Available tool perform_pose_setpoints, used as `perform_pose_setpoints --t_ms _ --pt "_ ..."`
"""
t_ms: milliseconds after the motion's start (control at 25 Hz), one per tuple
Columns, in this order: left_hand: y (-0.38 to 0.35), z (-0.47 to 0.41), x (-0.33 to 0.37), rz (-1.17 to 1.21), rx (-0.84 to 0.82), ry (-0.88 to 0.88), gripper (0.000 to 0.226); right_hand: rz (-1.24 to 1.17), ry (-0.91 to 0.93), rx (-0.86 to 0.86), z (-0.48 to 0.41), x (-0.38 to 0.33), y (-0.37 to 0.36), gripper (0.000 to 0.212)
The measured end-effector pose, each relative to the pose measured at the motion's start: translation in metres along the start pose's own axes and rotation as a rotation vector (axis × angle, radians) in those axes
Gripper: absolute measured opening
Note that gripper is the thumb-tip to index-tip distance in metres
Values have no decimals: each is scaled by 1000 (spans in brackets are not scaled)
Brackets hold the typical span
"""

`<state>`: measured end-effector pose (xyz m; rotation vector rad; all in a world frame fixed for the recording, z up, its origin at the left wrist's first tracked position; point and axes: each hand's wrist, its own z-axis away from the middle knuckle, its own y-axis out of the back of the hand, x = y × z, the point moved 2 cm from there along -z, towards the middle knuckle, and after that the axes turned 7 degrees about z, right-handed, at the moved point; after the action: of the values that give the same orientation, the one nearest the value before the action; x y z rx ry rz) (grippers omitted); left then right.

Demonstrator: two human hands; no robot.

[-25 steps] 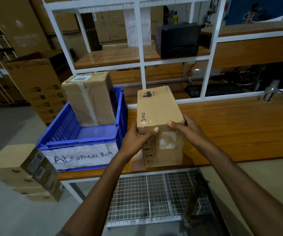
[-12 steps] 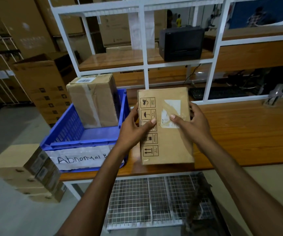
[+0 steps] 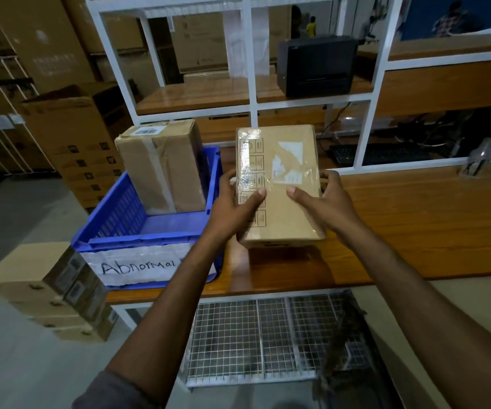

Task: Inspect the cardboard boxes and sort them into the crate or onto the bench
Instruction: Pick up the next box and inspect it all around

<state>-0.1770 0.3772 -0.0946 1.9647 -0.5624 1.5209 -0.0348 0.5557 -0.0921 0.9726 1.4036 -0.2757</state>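
Observation:
I hold a small brown cardboard box above the wooden bench, its broad face with handling symbols and a taped white label turned up at me. My left hand grips its left side, thumb on top. My right hand grips the right side, thumb on the face. To the left stands a blue crate with a paper sign reading "Abnormal". A larger taped cardboard box stands upright inside the crate at its far end.
A white metal shelf frame rises behind the bench, with a black device on its shelf and a keyboard behind. Stacked cartons sit on the floor at left. A wire mesh rack lies under the bench.
The box has been tipped from standing on the bench to lifted, with its symbol-printed face turned toward me. Both hands shifted along its sides while keeping hold.

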Motion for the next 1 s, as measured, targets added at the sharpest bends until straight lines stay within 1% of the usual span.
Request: perform_pose_setpoints --t_ms 80,160,200,280,400,480,520,600,640,680,760,840,920,960,1000 --pt "-4 7 -2 -1 -93 61 97 -58 6 -106 3 6 1 91" --pt "2 11 -7 14 -211 52 103 -58 35 -192 8 8 7 93" --pt "6 14 -4 21 -260 36 105 -55 43 -182 10 7 11 91" --pt "10 14 7 30 -305 -1 104 -17 52 -84 7 2 19 89" --pt "3 4 16 81 -188 35 94 17 17 7 -4 -7 20 86" --pt "1 -3 14 60 -104 1 91 -3 18 -31 -11 -7 19 88" --pt "3 -4 10 42 -102 -17 90 -28 19 -89 -12 -6 18 91" --pt "7 -1 -1 11 -168 -29 92 -57 50 -195 -8 0 15 101" --pt "7 3 -9 -24 -185 -32 92 -40 83 -182 -5 6 12 102" --pt "6 5 -17 -73 -167 -31 89 -11 113 -123 -3 14 6 97" --pt "-1 6 -33 -145 -65 -20 75 33 121 2 -1 27 -6 75" --pt "-6 4 -40 -190 35 -41 64 58 128 62 0 28 -12 60" --pt "-7 1 -36 -202 89 -81 60 57 152 105 -4 21 -6 56" --pt "-6 1 -32 -207 129 -96 59 61 166 104 -7 19 -1 58" --pt "-4 0 -28 -205 170 -101 57 68 188 81 -11 17 1 65"
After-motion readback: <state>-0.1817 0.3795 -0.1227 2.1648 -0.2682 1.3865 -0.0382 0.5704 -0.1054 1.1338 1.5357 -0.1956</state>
